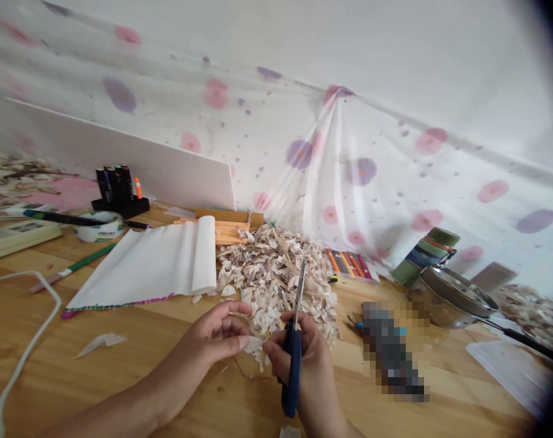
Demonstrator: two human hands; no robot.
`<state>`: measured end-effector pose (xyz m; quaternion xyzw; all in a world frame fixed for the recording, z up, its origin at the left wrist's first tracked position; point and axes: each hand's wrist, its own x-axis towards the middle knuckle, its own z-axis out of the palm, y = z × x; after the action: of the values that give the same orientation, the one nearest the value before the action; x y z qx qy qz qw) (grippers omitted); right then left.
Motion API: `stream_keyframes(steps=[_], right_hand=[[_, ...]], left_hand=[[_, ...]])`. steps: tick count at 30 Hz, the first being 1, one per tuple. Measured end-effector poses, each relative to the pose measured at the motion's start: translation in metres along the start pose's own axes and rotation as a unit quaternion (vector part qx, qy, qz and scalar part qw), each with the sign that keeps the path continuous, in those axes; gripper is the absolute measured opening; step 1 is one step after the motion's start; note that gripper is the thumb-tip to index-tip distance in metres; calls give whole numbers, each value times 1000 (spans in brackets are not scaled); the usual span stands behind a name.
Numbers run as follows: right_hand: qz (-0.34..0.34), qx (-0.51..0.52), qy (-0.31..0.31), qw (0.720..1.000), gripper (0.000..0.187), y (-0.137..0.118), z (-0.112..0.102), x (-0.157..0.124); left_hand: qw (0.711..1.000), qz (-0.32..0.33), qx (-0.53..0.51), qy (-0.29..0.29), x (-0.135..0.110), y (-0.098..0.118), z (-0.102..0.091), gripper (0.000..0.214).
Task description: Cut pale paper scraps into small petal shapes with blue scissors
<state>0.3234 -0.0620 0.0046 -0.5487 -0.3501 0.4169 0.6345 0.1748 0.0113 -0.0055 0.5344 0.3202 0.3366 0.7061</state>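
Note:
My left hand (221, 333) pinches a small pale flake (254, 345) between thumb and fingers; it looks like a dry petal or peel, but its exact kind is unclear. Blue-handled scissors (292, 371) are in my right hand (310, 359), with the blades pointing up and away from me. The right thumb and a finger are close to the flake's other side; whether they touch it I cannot tell. Just beyond both hands lies a big heap of dry, pale flakes (276, 267). A few small scraps are on the wooden table below the hands.
A roll of white paper (204, 255), partly unrolled, lies left of the heap. Further left are a tape roll (100, 228), a marker stand (121, 205) and a white cable (30, 353). At right are coloured pens (349, 264), a green bottle (424, 255) and a metal pan (454, 298).

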Motion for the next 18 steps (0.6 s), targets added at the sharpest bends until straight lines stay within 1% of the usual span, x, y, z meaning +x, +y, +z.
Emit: stream_keyframes(steps=[5,8,11,14,18], right_hand=[[31,28,-23,999,61,-1,0,-3],[29,17,-43,998,57,-1,1,-5],[26,1,-52,998,53,0,3,-6],[32,4,-50,998,50,0,3,-6],[47,17,-63,997,47,1,3,-6]], left_hand=[[999,-11,14,-35,0,1,2,36],[998,-8,21,-53,2,-4,2,37],[998,-6,1,-62,5,-8,1,38],[998,-14,-7,-56,7,-9,0,40],[998,-30,-15,-46,5,-3,0,39]])
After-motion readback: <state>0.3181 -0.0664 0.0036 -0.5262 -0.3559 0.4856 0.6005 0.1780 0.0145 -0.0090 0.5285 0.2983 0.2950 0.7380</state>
